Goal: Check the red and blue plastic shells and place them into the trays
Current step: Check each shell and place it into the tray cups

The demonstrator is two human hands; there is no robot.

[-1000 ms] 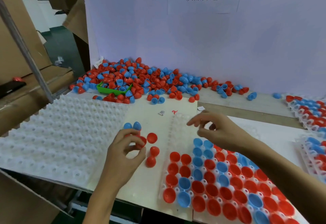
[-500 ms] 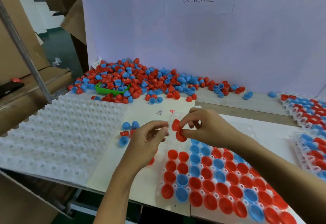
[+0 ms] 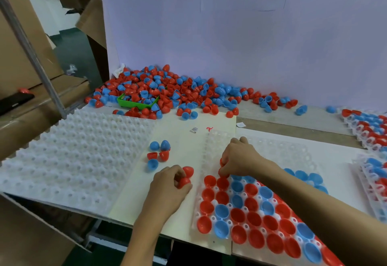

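A clear tray (image 3: 211,146) lies in front of me, its near rows filled with red and blue shells (image 3: 236,200). My right hand (image 3: 240,159) reaches down to the tray's upper filled row and pinches a red shell (image 3: 222,171) at a cup there. My left hand (image 3: 169,190) rests on the cream board just left of the tray and grips red shells (image 3: 186,176) between its fingers. A few loose red and blue shells (image 3: 158,153) lie on the board above my left hand. A big heap of shells (image 3: 178,94) sits at the back against the white wall.
A white bumpy foam sheet (image 3: 69,156) covers the left of the table. A green bin (image 3: 136,103) sits in the heap. More filled trays (image 3: 368,131) stand at the right edge. Cardboard boxes and a metal post (image 3: 31,52) are on the left.
Both hands met above the tray with a red shell, then parted. My right hand went down to the tray's filled row; my left hand dropped back to the board holding red shells.
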